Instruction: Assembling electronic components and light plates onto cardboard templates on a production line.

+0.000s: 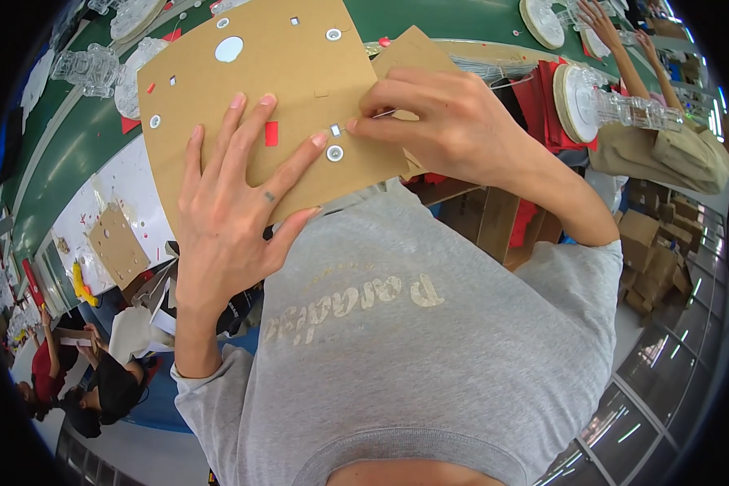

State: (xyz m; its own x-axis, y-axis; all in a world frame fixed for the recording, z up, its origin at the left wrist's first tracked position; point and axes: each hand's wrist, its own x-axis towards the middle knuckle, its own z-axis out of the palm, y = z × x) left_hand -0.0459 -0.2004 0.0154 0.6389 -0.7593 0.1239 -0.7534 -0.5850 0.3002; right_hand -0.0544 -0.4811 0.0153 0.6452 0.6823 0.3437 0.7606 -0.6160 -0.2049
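Observation:
A brown cardboard sheet [271,77] lies before me, with several round white-rimmed eyelets, small square holes, a round white opening and a red patch [272,134]. My left hand [223,194] rests on it, fingers spread, its index fingertip beside a small square hole [336,130]. On the other side of that hole, my right hand [445,121] is closed in a pinch at the sheet's right edge. A thin wire [385,113] shows between its fingers; its ends are hard to make out. Just below the square hole sits an eyelet [334,153].
Clear plastic figures on white round bases [579,105] stand along the green table [454,20]. A wire bundle [494,71] and red sheets [535,101] lie at right. Another punched cardboard [117,243] lies at left. Other people's hands [603,28] show at far right.

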